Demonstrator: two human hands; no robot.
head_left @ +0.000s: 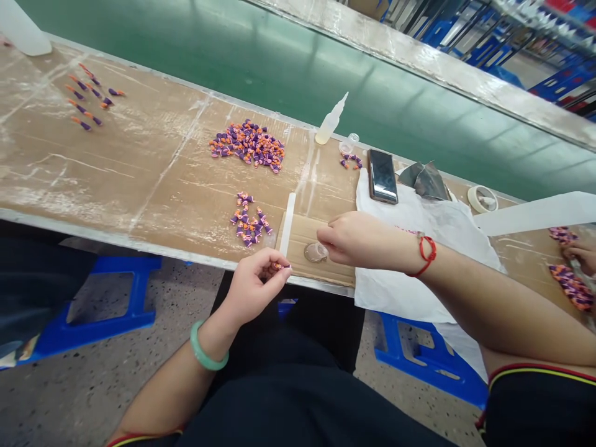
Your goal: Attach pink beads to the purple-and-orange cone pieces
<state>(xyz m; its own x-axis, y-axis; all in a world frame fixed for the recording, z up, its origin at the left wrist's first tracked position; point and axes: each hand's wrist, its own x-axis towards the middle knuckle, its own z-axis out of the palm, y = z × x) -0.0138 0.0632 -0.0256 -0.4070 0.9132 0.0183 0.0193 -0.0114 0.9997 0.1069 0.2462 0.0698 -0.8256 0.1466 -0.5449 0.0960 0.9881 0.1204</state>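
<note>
Between the thumb and fingers of my left hand is a small purple-and-orange figurine, mostly covered by the fingers. My right hand is closed in a pinch above a small clear dish; whatever its fingertips hold is hidden. The dish rests on a piece of cardboard at the table's near edge. A flat white stick lies along the cardboard's left side. Just beyond my left hand sits a small group of figurines, and farther back is a larger heap of them.
A squeeze bottle stands near the back edge. To the right are a phone, a white cloth, dark sheet pieces and a tape roll. At far right, another person's hand is beside more figurines.
</note>
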